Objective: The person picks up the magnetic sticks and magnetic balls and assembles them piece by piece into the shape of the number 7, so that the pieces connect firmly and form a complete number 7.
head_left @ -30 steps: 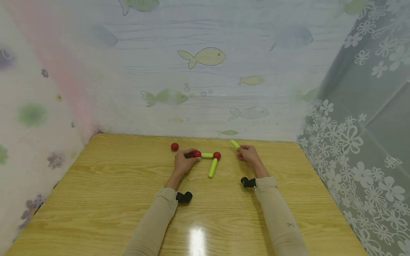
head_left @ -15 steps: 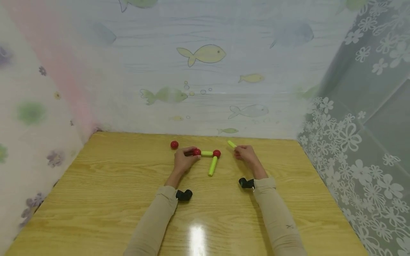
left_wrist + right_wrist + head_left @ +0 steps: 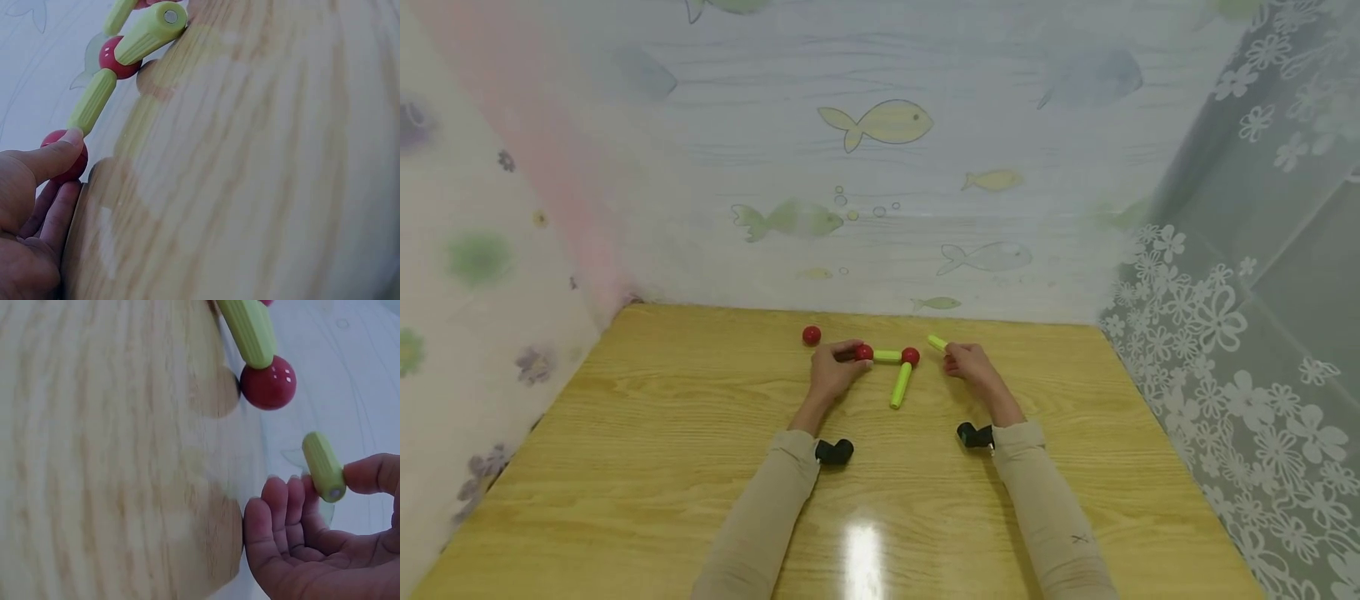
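Observation:
My left hand (image 3: pixel 833 372) pinches a red ball (image 3: pixel 75 164) between thumb and fingers, low over the table. From that ball a yellow-green magnetic rod (image 3: pixel 887 356) runs right to a second red ball (image 3: pixel 911 357). Another yellow-green rod (image 3: pixel 900 387) joins the second ball and points toward me; a round silver disc shows in its end in the left wrist view. My right hand (image 3: pixel 973 367) holds a separate yellow-green magnetic rod (image 3: pixel 324 467) between thumb and fingertips. Its far end points at the second ball, with a small gap between them.
A loose red ball (image 3: pixel 811 335) lies behind my left hand, near the table's back edge. The wooden table (image 3: pixel 625 467) meets a fish-patterned curtain (image 3: pixel 880 183) at the back. Black wrist cameras (image 3: pixel 834 452) stick out from both sleeves.
My right hand has moved left with its rod, bringing the rod closer to the second ball. My left hand keeps its hold on the first ball, and the joined pieces stay in place.

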Motion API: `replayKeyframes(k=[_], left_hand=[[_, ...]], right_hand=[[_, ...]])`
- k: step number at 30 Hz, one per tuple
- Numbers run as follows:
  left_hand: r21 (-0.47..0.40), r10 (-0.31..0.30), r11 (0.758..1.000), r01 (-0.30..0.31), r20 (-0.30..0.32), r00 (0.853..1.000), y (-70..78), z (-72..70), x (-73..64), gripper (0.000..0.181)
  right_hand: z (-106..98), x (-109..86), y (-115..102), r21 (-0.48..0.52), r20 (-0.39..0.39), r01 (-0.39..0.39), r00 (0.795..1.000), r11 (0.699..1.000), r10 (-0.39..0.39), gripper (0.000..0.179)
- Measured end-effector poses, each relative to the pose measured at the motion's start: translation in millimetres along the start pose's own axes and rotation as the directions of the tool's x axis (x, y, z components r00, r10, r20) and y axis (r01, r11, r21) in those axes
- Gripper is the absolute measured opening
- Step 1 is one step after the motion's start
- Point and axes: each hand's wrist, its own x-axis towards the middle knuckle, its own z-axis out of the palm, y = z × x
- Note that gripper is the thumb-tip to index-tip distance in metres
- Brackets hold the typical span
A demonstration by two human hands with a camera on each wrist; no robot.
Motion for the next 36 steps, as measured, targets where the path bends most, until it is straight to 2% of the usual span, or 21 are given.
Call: replayKeyframes(k=[8,17,23,26,31,36], left_hand=[[0.024,-0.017,1.0,0.017,-0.017,1.0,1.0,2.7,-1.0,0.042],[0.006,-0.033,0.999,0.033,-0.018,0.999,4.1,3.6,-3.3,0.041],[0.019,-0.042,0.999,0.042,-0.017,0.999,3.0,2.5,-2.7,0.042],[0.029,-0.042,0.999,0.042,-0.017,0.999,1.4,2.0,-0.6,0.042],[0.029,-0.041,0.999,0.041,-0.012,0.999,0.3,1.6,2.8,0.042],[0.024,-0.033,0.999,0.034,-0.01,0.999,-0.2,1.0,6.0,0.042]], right_hand=[[5.8,-6.1,1.0,-0.072,-0.02,0.028,0.999,0.997,-0.029,0.048],[7.3,-13.8,1.6,-0.116,-0.016,0.078,0.997,0.99,-0.081,0.051],[6.1,-18.3,2.9,-0.204,0.025,0.163,0.987,0.965,-0.161,0.053],[5.2,-17.7,4.3,-0.231,0.069,0.221,0.975,0.948,-0.21,0.048],[5.4,-14.3,6.8,-0.223,0.083,0.27,0.963,0.937,-0.258,0.039],[6.3,-12.4,6.1,-0.18,0.081,0.281,0.959,0.943,-0.27,0.039]])
